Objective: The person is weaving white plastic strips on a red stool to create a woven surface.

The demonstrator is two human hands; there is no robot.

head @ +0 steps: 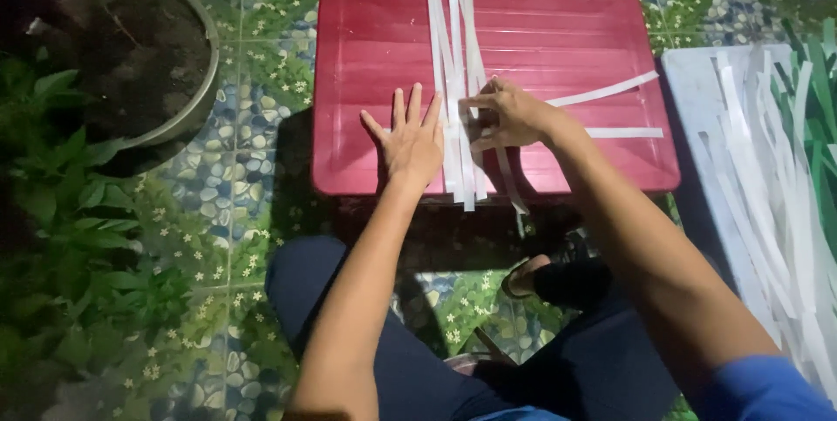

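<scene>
A red plastic lid or tray [366,46] lies flat in front of me. Several long white paper strips [453,29] run lengthwise across it. Two more white strips [610,90] lie crosswise toward the right. My left hand [410,138] rests flat on the red surface, fingers spread, pressing beside the lengthwise strips. Fingers of my right hand [506,114] are pinched on a crosswise strip where it meets the lengthwise ones.
A pile of white and green strips [776,168] sits on a pale board [689,90] at the right. A round pot of soil [144,55] and leafy plants [70,229] stand at the left. Patterned floor tiles [244,177] surround everything; my knees are below.
</scene>
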